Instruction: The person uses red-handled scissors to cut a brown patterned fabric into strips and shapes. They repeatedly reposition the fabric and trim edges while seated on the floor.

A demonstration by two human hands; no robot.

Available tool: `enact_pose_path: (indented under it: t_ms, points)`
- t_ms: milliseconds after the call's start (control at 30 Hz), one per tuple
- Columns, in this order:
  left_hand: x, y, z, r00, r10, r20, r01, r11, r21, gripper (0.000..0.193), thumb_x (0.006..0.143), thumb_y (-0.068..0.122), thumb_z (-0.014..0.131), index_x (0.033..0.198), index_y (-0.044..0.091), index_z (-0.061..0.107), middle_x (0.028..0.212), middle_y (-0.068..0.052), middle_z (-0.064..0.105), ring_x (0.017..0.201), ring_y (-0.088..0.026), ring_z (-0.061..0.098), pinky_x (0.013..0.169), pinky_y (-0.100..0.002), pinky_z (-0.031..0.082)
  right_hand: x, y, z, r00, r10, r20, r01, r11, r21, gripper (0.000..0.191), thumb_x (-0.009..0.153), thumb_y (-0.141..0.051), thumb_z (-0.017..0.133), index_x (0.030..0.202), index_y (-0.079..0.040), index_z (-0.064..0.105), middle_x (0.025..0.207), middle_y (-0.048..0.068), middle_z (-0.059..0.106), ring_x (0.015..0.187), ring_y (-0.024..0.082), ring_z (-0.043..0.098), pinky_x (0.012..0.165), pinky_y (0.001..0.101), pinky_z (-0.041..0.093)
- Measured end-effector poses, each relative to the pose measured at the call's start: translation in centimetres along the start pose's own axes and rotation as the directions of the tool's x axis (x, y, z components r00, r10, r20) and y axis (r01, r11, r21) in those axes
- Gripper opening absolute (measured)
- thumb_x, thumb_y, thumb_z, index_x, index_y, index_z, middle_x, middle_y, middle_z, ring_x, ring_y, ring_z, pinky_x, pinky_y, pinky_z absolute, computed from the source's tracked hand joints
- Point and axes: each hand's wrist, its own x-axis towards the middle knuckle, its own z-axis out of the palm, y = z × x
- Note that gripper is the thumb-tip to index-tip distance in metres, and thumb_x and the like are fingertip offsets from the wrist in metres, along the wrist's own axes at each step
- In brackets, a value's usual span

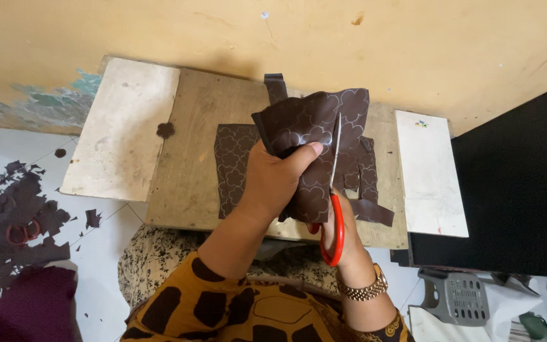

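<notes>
The left hand (273, 180) is closed around a piece of dark brown patterned fabric (314, 130), thumb pressed across its front and fingers wrapped behind, holding it up above the counter (191, 183). The right hand (343, 237) grips a pair of scissors with red handles (335, 221), fingers through the loops; the blades point upward and run along the right side of the held fabric, though how far apart they stand cannot be told from this angle. A gold-coloured watch (365, 288) sits on the right wrist, and both sleeves show an ochre cloth with large dark brown blotches. Beneath the hands, flat on the wooden counter, lie more pieces of the same brown patterned fabric (232, 164), one to the left of the held piece and others to the right with a narrow strip (375, 212) trailing toward the counter's front edge. Another dark strip (275, 85) sticks up near the wall behind. A pale board (121, 126) rests on the counter's left part and a white board (428, 171) on its right. On the tiled floor to the left lies a heap of dark fabric scraps (7, 221), with a second pair of red-handled scissors (23, 231) lying among them. A black surface (514, 183) fills the right side, and a grey plastic stool (460, 294) stands below it.
</notes>
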Motion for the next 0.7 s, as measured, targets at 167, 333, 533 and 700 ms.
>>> enact_pose_path:
  t_ms: [167, 333, 533, 700]
  points:
    - [-0.09, 0.05, 0.11, 1.0, -0.003, -0.012, 0.003, 1.0, 0.016, 0.024, 0.084, 0.011, 0.074, 0.107, 0.002, 0.073, 0.097, -0.004, 0.074, 0.085, -0.01, 0.067, 0.074, -0.028, 0.056, 0.12, -0.1, -0.14, 0.998, 0.054, -0.027, -0.056, 0.996, -0.068, 0.055, 0.105, -0.057, 0.046, 0.096, -0.004, 0.058, 0.07, 0.002, 0.057, 0.061, 0.012, 0.052, 0.056, 0.027, 0.043]
    - [-0.03, 0.13, 0.17, 1.0, 0.009, -0.007, -0.009, 1.0, 0.013, 0.028, 0.083, 0.011, 0.075, 0.109, 0.003, 0.072, 0.097, -0.004, 0.074, 0.084, -0.01, 0.067, 0.074, -0.028, 0.056, 0.17, -0.37, -0.25, 0.989, 0.144, -0.019, -0.142, 0.985, 0.094, 0.055, 0.102, -0.058, 0.047, 0.1, -0.004, 0.059, 0.079, 0.001, 0.057, 0.07, 0.012, 0.052, 0.063, 0.0283, 0.045]
    - [-0.06, 0.26, 0.17, 1.0, 0.01, -0.016, -0.01, 0.999, 0.031, 0.028, 0.084, 0.01, 0.074, 0.11, 0.002, 0.071, 0.098, -0.005, 0.074, 0.085, -0.01, 0.068, 0.074, -0.028, 0.056, 0.37, -0.52, -0.39, 0.991, 0.132, 0.022, -0.133, 0.987, 0.086, 0.06, 0.103, -0.061, 0.044, 0.093, -0.004, 0.06, 0.075, 0.002, 0.059, 0.066, 0.013, 0.053, 0.061, 0.0284, 0.046]
    - [-0.22, 0.3, 0.28, 1.0, 0.004, -0.016, -0.004, 1.0, -0.006, 0.027, 0.084, 0.01, 0.074, 0.11, 0.002, 0.071, 0.099, -0.005, 0.074, 0.085, -0.01, 0.067, 0.074, -0.028, 0.056, 0.13, -0.28, -0.25, 0.984, 0.174, -0.031, -0.171, 0.982, 0.087, 0.054, 0.102, -0.057, 0.047, 0.094, -0.005, 0.058, 0.072, 0.003, 0.056, 0.062, 0.012, 0.05, 0.057, 0.0274, 0.042]
